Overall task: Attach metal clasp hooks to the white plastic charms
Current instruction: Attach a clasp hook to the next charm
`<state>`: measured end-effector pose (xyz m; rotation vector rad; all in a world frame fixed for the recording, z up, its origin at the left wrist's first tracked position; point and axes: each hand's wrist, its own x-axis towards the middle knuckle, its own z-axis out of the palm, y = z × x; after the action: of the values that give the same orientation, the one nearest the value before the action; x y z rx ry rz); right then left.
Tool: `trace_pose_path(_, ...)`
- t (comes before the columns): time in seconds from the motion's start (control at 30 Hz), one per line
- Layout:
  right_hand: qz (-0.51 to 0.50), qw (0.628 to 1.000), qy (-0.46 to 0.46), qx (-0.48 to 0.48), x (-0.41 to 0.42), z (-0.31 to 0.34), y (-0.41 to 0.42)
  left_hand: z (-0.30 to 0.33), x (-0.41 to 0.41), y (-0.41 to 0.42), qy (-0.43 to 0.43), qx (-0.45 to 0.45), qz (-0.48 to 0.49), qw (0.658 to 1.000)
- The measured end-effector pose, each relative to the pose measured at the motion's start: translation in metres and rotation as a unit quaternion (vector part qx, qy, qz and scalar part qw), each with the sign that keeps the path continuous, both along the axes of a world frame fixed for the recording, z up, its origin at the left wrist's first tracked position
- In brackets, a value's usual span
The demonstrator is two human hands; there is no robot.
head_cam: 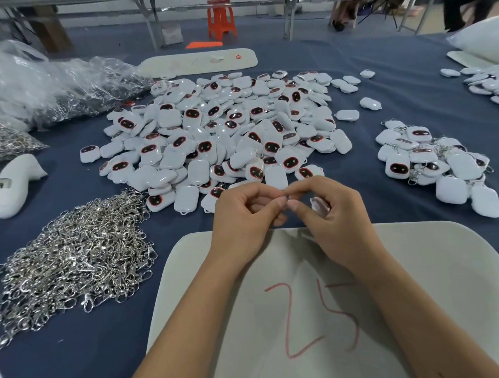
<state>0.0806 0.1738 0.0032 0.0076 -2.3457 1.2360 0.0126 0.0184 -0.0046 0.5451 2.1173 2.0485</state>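
Note:
My left hand (243, 214) and my right hand (331, 214) meet fingertip to fingertip above the near edge of the charm heap. My right hand curls round a white plastic charm (317, 204), mostly hidden in the palm. Between the thumbs and forefingers of both hands a small metal piece (283, 193) is pinched; its shape is too small to tell. A big heap of white charms with dark faces (216, 136) lies ahead on the blue cloth. Loose silver clasp hooks (76, 255) are piled at the near left.
A pale board marked "25" in red (323, 306) lies under my forearms. Charms with hooks on them (438, 165) are piled at the right. Plastic bags of hooks (61, 92) sit at the far left, a white foam piece (11, 184) beside them. An orange stool (221, 17) stands beyond the table.

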Motion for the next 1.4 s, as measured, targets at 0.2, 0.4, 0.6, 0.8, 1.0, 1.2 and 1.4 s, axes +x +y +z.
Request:
trace_pose_path(0.2,-0.022,1.0,0.009,-0.002,0.0,0.001,0.001,0.002,0.002,0.001,0.007,0.002,-0.005,1.0)
trace_pose_path(0.4,-0.005,1.0,0.0,0.002,0.0,0.0,0.001,0.002,0.005,0.002,0.095,-0.033,0.026,0.995)
trace_pose_path(0.6,0.008,1.0,0.027,0.006,-0.001,-0.002,0.002,0.001,0.005,0.0,0.154,-0.081,0.025,0.984)
trace_pose_path(0.8,0.003,0.998,0.035,-0.058,-0.004,-0.007,0.006,0.003,0.004,0.001,0.078,-0.011,0.007,0.997)
trace_pose_path(1.0,0.017,0.992,0.002,-0.128,-0.004,-0.005,0.009,0.008,0.006,0.0,0.029,0.033,-0.036,0.998)
trace_pose_path(1.2,0.033,0.988,-0.035,-0.144,-0.002,-0.001,0.008,0.01,0.007,0.0,0.052,0.026,-0.057,0.997)
trace_pose_path(1.4,0.03,0.99,-0.028,-0.135,0.001,0.001,0.006,0.009,0.006,-0.001,0.06,0.015,-0.069,0.996)
